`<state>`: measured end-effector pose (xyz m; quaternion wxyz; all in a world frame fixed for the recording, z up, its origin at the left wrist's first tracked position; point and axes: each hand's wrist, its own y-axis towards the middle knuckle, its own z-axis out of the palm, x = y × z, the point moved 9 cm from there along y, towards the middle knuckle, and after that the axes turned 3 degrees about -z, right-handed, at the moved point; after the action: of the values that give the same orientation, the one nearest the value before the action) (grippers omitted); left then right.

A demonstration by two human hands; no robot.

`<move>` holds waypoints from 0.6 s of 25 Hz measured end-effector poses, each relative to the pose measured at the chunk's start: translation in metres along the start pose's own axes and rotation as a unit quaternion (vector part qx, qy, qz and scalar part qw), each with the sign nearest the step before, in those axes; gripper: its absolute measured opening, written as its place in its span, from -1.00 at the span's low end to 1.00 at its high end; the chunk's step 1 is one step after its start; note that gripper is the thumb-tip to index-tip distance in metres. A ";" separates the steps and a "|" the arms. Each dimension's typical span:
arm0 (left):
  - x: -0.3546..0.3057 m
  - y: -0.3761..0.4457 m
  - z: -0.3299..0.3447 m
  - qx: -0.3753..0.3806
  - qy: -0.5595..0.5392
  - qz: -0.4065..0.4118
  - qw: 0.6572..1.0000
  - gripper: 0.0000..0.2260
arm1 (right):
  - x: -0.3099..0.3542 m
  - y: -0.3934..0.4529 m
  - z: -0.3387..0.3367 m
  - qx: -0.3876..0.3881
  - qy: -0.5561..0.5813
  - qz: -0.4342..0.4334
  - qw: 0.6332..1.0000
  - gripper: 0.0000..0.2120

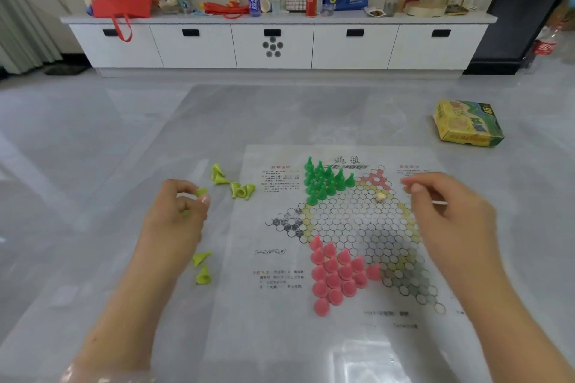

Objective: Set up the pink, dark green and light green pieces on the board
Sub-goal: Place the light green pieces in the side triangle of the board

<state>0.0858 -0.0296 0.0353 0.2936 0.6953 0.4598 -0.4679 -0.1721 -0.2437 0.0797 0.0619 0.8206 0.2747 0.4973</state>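
Board: the paper board (348, 258) lies flat between the two hands, its right side passing under the right hand.
Left hand: the left hand (177, 211) is off the board's left edge, fingers curled, pinching a light green piece (201, 192) at the fingertips; a second bit of green shows inside the curl.
Right hand: the right hand (448, 211) is over the board's right side, fingers curled; whether it holds a piece I cannot tell.
Pink pieces (339, 274): standing in a triangle on the board, nearer the person than the right hand and to its left.
Dark green pieces (323, 180): upright in the far corner, between the hands.
Loose light green pieces (236, 185): tipped over just beyond the left hand; two more (202, 266) lie beside its wrist.
Die (380, 196): on the board just left of the right hand.
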 end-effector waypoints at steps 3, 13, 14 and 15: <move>-0.006 -0.022 0.038 0.134 -0.232 -0.100 0.958 -0.81 | 0.044 -0.024 0.054 0.155 0.014 -0.106 0.982 -0.74; -0.027 -0.067 0.092 0.346 -0.308 -0.154 0.873 -0.82 | 0.070 -0.048 0.083 0.253 0.159 -0.051 0.953 -0.85; -0.030 -0.068 0.090 0.353 -0.308 -0.146 0.871 -0.83 | 0.072 -0.048 0.083 0.254 0.161 -0.052 0.952 -0.86; -0.029 -0.065 0.085 0.346 -0.300 -0.137 0.878 -0.83 | 0.074 -0.049 0.082 0.252 0.162 -0.060 0.952 -0.86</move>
<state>-0.0097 -0.0851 0.0302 0.0908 0.5090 0.2495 -0.8188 -0.0949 -0.1508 0.0785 -0.1623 0.6998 0.4464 0.5336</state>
